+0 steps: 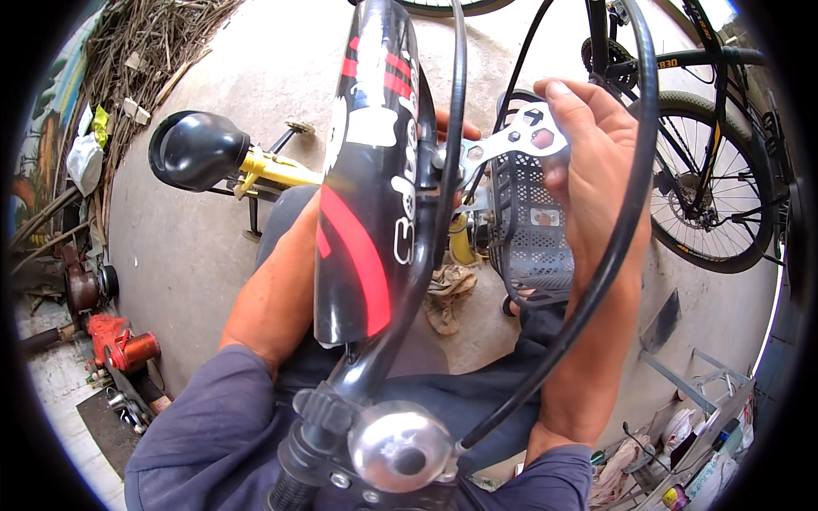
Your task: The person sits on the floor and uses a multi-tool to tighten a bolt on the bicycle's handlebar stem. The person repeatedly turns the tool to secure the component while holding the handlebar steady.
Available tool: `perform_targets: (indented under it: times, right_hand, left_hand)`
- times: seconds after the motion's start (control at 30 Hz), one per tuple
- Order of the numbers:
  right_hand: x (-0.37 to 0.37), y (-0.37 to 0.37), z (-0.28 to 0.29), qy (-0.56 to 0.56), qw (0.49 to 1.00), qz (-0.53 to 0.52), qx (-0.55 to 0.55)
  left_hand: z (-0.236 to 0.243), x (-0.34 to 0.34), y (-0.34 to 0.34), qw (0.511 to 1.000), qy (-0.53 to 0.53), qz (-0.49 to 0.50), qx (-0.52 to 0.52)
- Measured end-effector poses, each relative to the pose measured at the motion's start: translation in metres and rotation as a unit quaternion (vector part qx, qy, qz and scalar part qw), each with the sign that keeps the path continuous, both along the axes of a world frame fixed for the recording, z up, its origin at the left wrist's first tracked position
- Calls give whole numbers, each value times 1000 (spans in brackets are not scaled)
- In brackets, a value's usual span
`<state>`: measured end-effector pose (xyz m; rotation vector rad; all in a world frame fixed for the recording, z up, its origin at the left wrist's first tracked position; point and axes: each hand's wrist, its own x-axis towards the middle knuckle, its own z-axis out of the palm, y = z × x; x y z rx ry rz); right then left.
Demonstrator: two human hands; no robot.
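Note:
My right hand point(596, 153) is closed around the wide end of a flat silver multi-hole wrench point(494, 150). The wrench's other end meets a bolt at the edge of the handlebar, behind a black padded cover point(362, 170) with red stripes and white lettering. Reaching behind that cover, my left hand point(458, 126) shows only some fingers near the bolt; what they touch is hidden. Closest to me, a silver bell point(400, 447) sits on the handlebar beside a black grip. A black cable point(601, 285) curves in front of my right forearm.
A black mesh basket point(532, 255) hangs beyond the wrench. The yellow bicycle frame carries a black saddle point(200, 152) at left. Another bicycle's wheel point(716, 183) stands at right. A crumpled rag point(449, 298) lies on the floor; a red tool point(123, 341) and dry sticks are at left.

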<state>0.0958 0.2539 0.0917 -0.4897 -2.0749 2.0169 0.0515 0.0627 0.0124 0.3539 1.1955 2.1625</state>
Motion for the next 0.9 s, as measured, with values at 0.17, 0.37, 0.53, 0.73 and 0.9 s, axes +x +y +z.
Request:
perform_targets:
  times: [0.17, 0.37, 0.53, 0.73, 0.9]
  right_hand:
    - [20, -7, 9, 11, 1000, -16, 2]
    - [43, -2, 1, 15, 1000, -10, -15]
    - [61, -14, 4, 11, 999, -20, -35]
    - [84, -29, 0, 40, 994, 10, 99]
    - [83, -26, -3, 10, 999, -5, 39]
  left_hand:
    - [3, -1, -3, 998, -14, -30, 47]
    - [-7, -13, -5, 984, -50, -107, 130]
    - [-23, -20, -4, 962, -65, -158, 212]
    - [1, -5, -5, 993, -72, -53, 71]
    - [21, 9, 3, 999, -29, 22, 34]
